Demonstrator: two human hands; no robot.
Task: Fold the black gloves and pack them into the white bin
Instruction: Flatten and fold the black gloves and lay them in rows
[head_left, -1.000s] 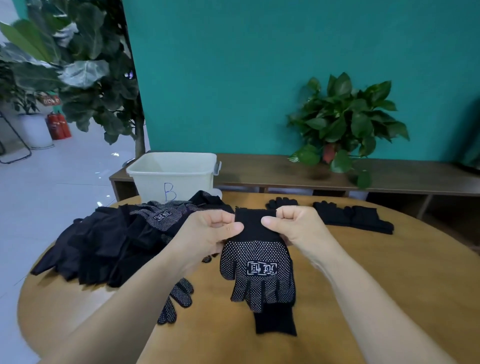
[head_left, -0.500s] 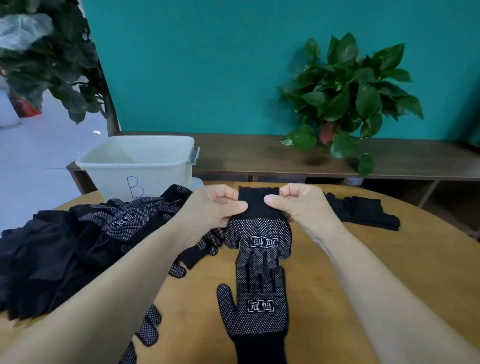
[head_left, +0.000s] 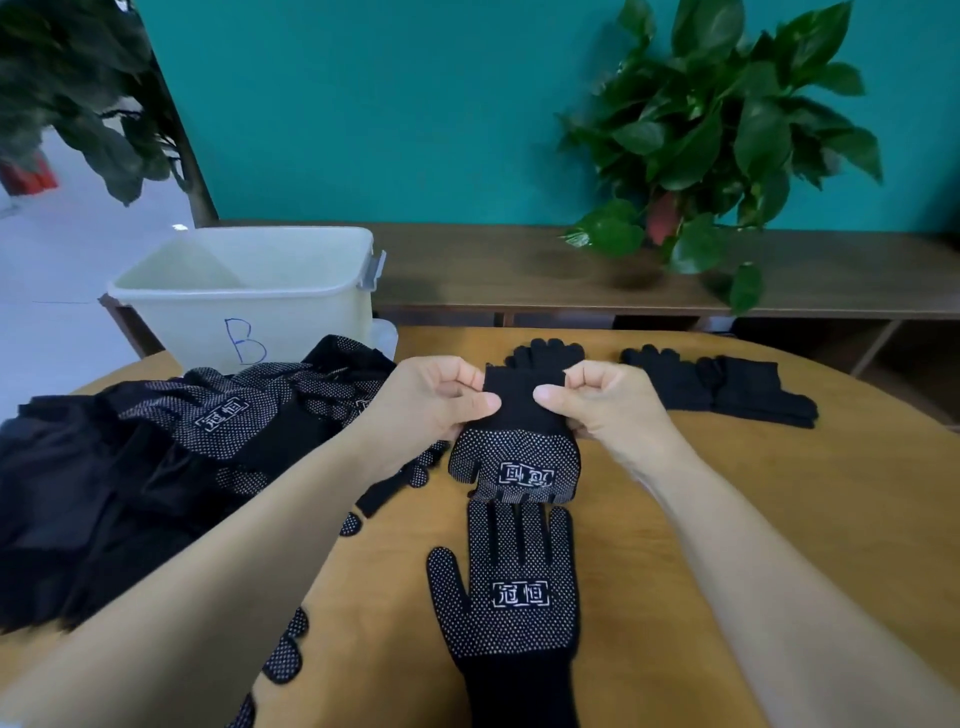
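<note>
My left hand (head_left: 434, 402) and my right hand (head_left: 605, 402) each pinch one side of the cuff of a black dotted glove (head_left: 514, 462), which hangs folded over with its palm logo facing me. Right below it a second dotted glove (head_left: 511, 603) lies flat on the round wooden table (head_left: 753, 519), fingers pointing away from me. The white bin (head_left: 244, 306), marked "B", stands at the table's far left edge and looks empty.
A heap of black gloves (head_left: 156, 467) covers the left of the table. More black gloves (head_left: 727, 384) lie at the far right, another (head_left: 545, 356) just behind my hands. A wooden bench with a potted plant (head_left: 727, 135) runs along the teal wall.
The glove in my hands has come away from the lower glove, which now lies flat and fully in sight. My view has dropped lower and closer to the table.
</note>
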